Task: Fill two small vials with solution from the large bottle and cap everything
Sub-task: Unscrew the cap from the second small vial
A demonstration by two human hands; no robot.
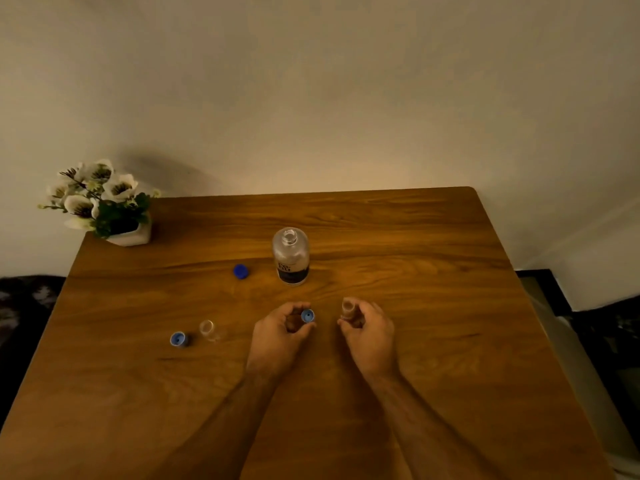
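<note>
The large clear bottle [291, 256] stands uncapped at the table's middle, with its blue cap [240, 271] lying to its left. My left hand [282, 332] pinches a small blue vial cap [307, 315] between thumb and fingertips, its hollow side up. My right hand [369, 329] grips a small clear vial [348, 306], open at the top. A second open vial [207, 329] stands at the left, beside another blue cap [178, 339] lying hollow side up.
A white pot of artificial flowers [130, 233] sits on the far left corner of the wooden table [415, 271]. A wall rises behind the far edge. Dark floor items lie past both sides.
</note>
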